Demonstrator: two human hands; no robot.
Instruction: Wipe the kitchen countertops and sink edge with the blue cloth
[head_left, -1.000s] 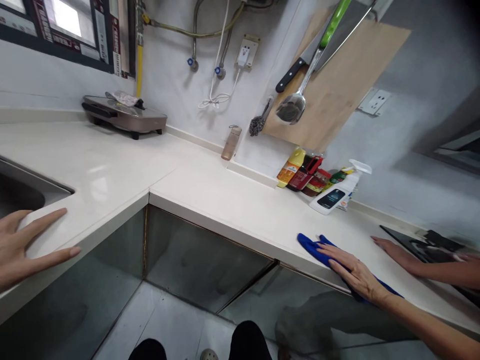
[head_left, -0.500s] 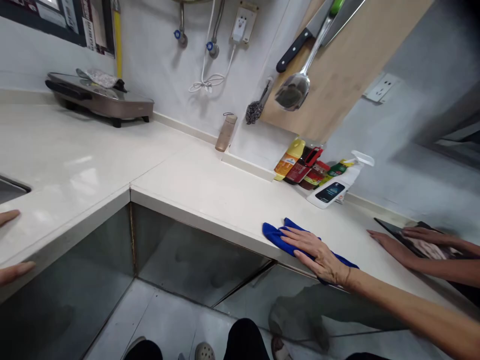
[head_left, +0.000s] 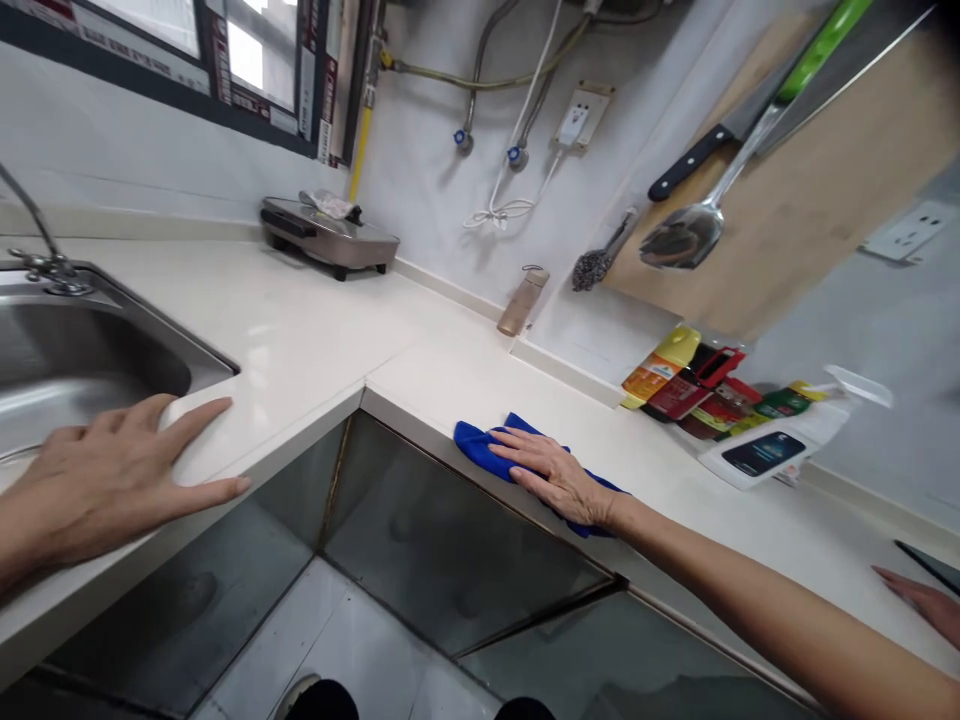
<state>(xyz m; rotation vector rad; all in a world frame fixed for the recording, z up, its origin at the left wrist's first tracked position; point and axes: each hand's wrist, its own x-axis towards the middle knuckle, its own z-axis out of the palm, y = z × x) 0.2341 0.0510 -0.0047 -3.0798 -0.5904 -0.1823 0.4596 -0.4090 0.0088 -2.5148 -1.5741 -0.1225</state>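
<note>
My right hand (head_left: 561, 478) holds a folded blue cloth (head_left: 480, 448) against the front edge of the white countertop (head_left: 420, 400), a short way right of the inner corner. Its fingers lie stretched forward over the cloth, and part of the cloth sticks out behind the wrist. On the left, my left hand (head_left: 120, 480) rests on the counter between the sink and the front edge. The fingers there are spread, with nothing in them.
Left of the corner are a steel sink (head_left: 150, 345) and an electric pan (head_left: 330, 235). A bottle (head_left: 523, 300) stands by the wall. Condiment bottles (head_left: 664, 368) and a white spray bottle (head_left: 772, 450) line the right. Another person's hand (head_left: 919, 600) rests at the right edge.
My right hand has slid left along the counter edge with the cloth, nearer the corner. My left hand has come further into view. The camera has turned left, bringing in the sink.
</note>
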